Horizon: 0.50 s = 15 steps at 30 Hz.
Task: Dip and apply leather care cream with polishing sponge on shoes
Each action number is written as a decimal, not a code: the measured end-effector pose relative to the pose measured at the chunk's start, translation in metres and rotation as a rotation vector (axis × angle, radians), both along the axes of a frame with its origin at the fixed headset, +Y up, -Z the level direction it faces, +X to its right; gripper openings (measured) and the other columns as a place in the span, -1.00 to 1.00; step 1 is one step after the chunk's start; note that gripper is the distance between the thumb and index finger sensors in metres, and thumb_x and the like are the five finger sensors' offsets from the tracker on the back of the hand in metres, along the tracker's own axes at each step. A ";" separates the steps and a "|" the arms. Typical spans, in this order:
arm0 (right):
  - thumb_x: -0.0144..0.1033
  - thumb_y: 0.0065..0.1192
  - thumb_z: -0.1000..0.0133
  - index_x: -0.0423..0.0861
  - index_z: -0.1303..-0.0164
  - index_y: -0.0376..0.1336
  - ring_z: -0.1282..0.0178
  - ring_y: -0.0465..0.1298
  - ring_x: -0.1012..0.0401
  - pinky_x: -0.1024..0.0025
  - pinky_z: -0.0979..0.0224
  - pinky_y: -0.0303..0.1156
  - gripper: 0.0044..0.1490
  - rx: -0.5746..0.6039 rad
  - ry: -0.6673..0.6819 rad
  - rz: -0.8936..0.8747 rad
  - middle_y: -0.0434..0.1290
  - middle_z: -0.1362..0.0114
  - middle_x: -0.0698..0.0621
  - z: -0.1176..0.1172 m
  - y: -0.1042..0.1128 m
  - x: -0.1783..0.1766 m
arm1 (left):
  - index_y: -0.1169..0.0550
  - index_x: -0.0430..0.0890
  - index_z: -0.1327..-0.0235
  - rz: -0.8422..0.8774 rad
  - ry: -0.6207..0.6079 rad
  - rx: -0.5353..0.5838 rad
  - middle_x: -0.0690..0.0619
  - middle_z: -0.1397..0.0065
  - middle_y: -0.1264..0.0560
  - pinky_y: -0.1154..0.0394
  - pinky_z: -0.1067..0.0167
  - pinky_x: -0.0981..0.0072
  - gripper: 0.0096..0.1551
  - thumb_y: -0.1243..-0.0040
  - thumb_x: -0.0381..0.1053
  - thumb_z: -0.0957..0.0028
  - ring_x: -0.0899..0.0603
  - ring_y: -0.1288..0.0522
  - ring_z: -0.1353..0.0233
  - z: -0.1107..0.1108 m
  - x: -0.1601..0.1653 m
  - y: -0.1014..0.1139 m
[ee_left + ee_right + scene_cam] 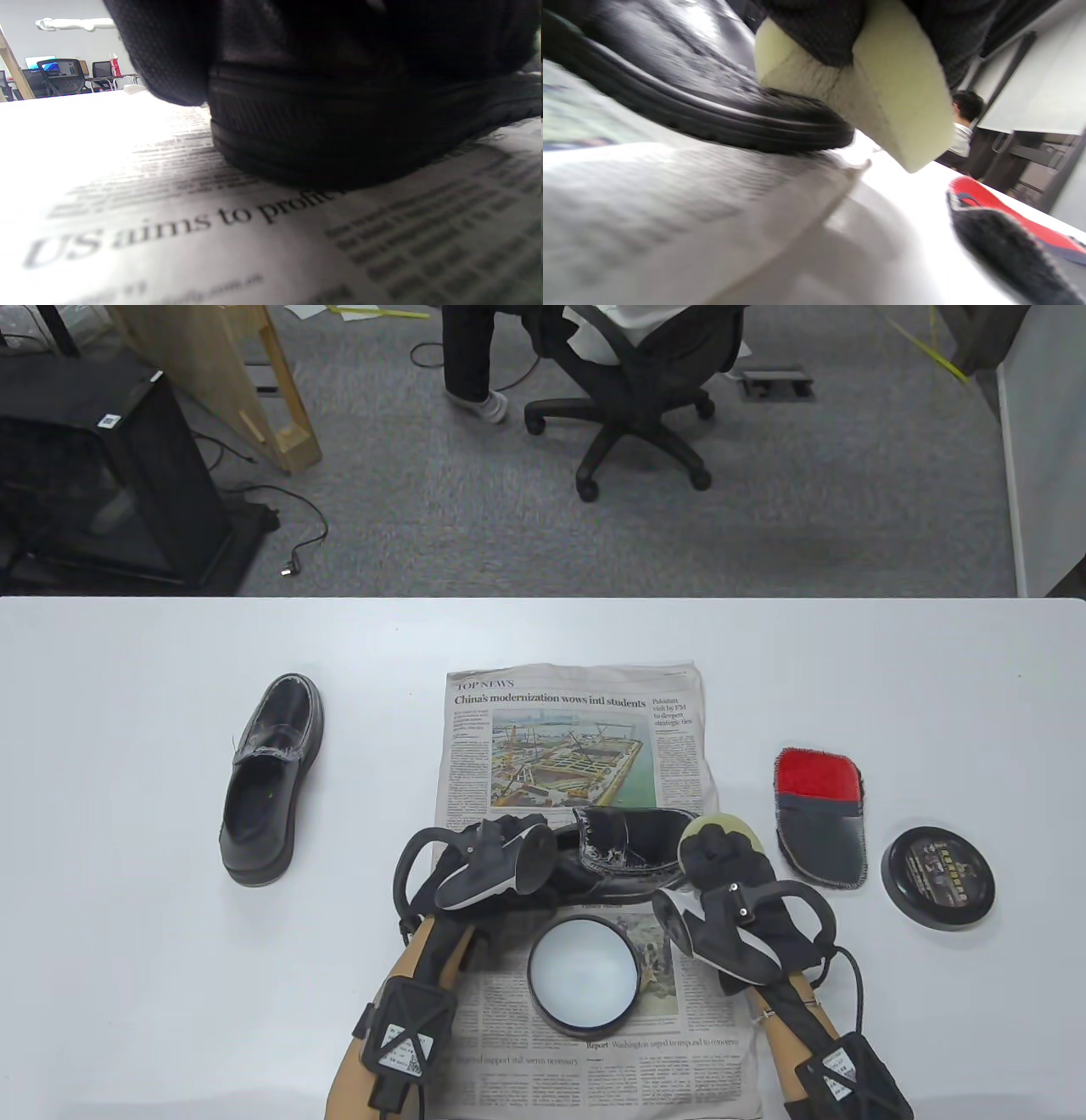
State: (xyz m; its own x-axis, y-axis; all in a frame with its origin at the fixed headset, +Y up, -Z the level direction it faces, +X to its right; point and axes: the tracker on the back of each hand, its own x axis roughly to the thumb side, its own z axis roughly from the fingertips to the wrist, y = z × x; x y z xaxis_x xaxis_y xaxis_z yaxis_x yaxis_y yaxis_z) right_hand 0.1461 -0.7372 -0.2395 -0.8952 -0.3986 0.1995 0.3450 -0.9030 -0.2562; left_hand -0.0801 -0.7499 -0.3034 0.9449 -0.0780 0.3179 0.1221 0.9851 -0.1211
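Observation:
A black leather shoe [624, 853] lies on the newspaper [577, 746] in front of me. My left hand [496, 861] holds the shoe at its left end; in the left wrist view the shoe's sole [339, 140] fills the frame on the newsprint. My right hand [721, 861] grips a pale yellow polishing sponge [742, 830] at the shoe's right end; the right wrist view shows the sponge [882, 97] beside the shoe's sole [721, 118]. The open tin of cream [583, 976] sits on the newspaper between my wrists. A second black shoe [271, 780] stands on the table to the left.
A red and grey polishing mitt [821, 814] lies right of the newspaper, also in the right wrist view [1005, 216]. The black tin lid [937, 878] lies further right. The white table's [127, 984] far edge borders a carpeted floor with an office chair [636, 407].

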 end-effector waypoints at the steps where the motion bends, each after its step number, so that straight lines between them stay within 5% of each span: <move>1: -0.42 0.19 -0.23 0.15 -0.38 0.20 -0.49 0.51 0.03 0.21 -0.43 0.54 -0.49 0.011 0.018 -0.016 0.37 -0.56 0.08 0.002 0.000 -0.004 | -0.35 0.10 -0.56 0.002 -0.004 0.001 0.07 -0.54 -0.53 -0.55 -0.35 0.04 0.14 -0.27 0.47 0.41 -0.12 -0.56 -0.44 0.000 0.000 0.000; 5: -0.42 0.16 -0.25 0.21 -0.37 0.19 -0.54 0.46 0.05 0.17 -0.48 0.49 -0.49 0.044 0.037 -0.081 0.35 -0.57 0.13 -0.013 0.006 -0.021 | -0.35 0.11 -0.56 -0.011 -0.015 0.000 0.09 -0.55 -0.52 -0.55 -0.36 0.03 0.13 -0.27 0.46 0.40 -0.11 -0.55 -0.46 0.000 0.001 0.000; 10: -0.43 0.14 -0.25 0.24 -0.36 0.17 -0.54 0.46 0.07 0.18 -0.49 0.48 -0.49 0.015 -0.121 -0.135 0.34 -0.57 0.15 -0.052 0.004 -0.012 | -0.34 0.12 -0.56 -0.005 -0.015 -0.004 0.09 -0.56 -0.51 -0.55 -0.36 0.04 0.14 -0.27 0.46 0.41 -0.11 -0.55 -0.46 0.000 0.001 0.000; 15: -0.42 0.15 -0.25 0.20 -0.38 0.16 -0.48 0.51 0.08 0.24 -0.44 0.54 -0.49 -0.012 -0.191 -0.129 0.35 -0.56 0.13 -0.052 -0.001 0.013 | -0.35 0.11 -0.57 -0.011 -0.008 -0.003 0.09 -0.55 -0.52 -0.56 -0.34 0.05 0.14 -0.26 0.47 0.40 -0.12 -0.56 -0.44 0.001 0.001 0.001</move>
